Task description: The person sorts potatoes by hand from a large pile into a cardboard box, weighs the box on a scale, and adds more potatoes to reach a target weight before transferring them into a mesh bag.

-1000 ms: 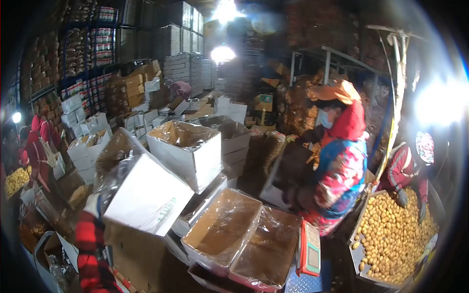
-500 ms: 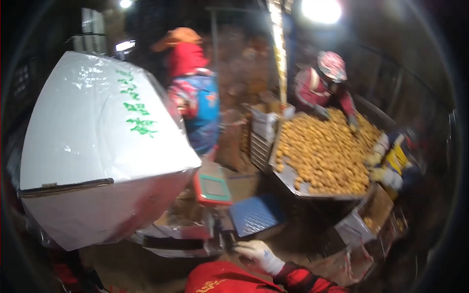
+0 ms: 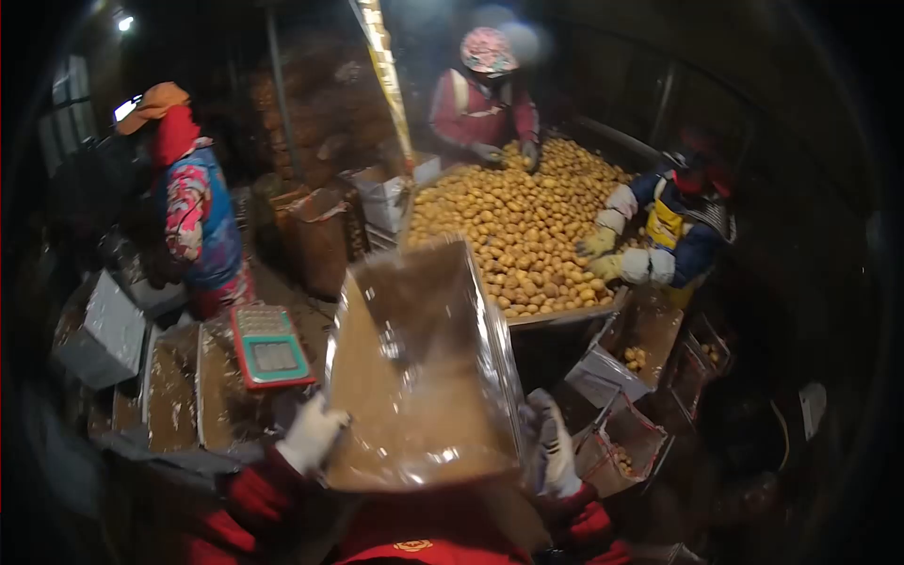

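Note:
An open cardboard box, brown inside and lined with shiny clear plastic, is tilted toward me in front of my red jacket. Nothing but the lining shows inside it. My left hand, in a white glove, grips its near left edge with curled fingers. At the right side of the same box, my gloved right hand presses along the outer wall; part of its grip is hidden. Past the box's far edge lies a big heap of potatoes on a sorting table.
A scale stands left of the box, by several open boxes. Boxes holding some potatoes sit to the right. Two people handle potatoes at the table; another person stands at the left.
The view has swung right. A large white box with green writing filled the left before; now an open box is between both my hands. My right hand was away from any box earlier.

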The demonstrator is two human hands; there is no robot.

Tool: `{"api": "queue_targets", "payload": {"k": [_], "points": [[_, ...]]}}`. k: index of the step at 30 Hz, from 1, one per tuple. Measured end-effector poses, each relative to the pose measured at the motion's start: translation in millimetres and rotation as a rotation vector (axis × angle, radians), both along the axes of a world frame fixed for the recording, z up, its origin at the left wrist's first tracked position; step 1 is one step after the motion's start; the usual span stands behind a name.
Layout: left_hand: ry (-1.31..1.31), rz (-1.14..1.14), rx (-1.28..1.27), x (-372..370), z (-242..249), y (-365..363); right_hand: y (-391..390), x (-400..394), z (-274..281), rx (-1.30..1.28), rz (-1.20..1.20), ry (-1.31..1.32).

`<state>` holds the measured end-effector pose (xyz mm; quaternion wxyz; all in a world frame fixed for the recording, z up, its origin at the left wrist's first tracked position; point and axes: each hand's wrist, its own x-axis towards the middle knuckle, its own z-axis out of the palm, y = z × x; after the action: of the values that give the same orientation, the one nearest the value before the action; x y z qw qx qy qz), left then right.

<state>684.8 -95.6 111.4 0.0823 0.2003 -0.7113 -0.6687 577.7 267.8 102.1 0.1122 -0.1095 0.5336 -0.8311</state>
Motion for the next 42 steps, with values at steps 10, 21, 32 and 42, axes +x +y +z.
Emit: {"api": "queue_targets", "payload": {"k": [10,21,32,42], "points": [[-0.286,0.002,0.228,-44.3,-222.8,-17.9,-48.8,-72.2,-214.0,0.6,-0.076,-0.098],[-0.567,-0.124,0.056,-54.8,-200.5,-49.0,-89.8,-123.0,-189.2,0.984,0.121,-0.135],[-0.603,0.174,-0.03,10.3,-259.6,-12.3,-95.9,-104.9,-247.4,0.955,0.253,-0.24],[-0.555,0.494,-0.329,-133.8,-299.3,-26.9,34.5,-98.7,-209.6,0.734,0.182,-0.404]]}}
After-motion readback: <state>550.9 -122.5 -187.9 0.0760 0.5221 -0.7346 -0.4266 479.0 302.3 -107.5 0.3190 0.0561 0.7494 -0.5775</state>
